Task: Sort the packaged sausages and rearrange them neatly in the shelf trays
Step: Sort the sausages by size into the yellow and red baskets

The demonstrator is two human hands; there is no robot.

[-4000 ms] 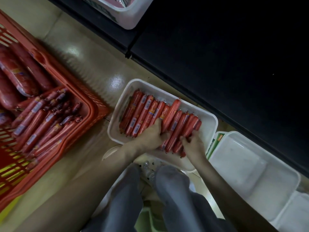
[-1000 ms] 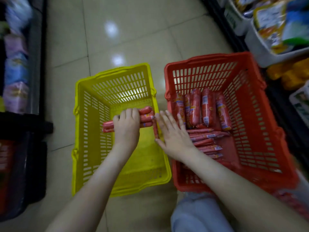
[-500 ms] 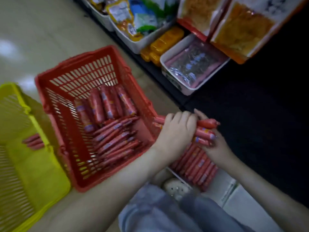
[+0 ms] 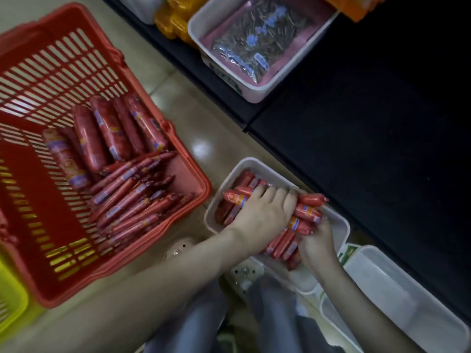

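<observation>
Left hand point(image 4: 265, 215) is curled over a bundle of sausages point(image 4: 308, 211), clasped from 5 o'clock by the right hand point(image 4: 317, 240), fingers bent, low in the tray point(image 4: 254, 163). Slick, light, firm sticks are judged prone to slipping; they are best gripped mid-length, ends aligned.

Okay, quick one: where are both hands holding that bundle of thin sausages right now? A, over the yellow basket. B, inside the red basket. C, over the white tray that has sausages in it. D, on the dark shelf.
C: the left hand and right hand grip the bundle of thin sausages directly over the white tray, with more sausages lying underneath.
</observation>
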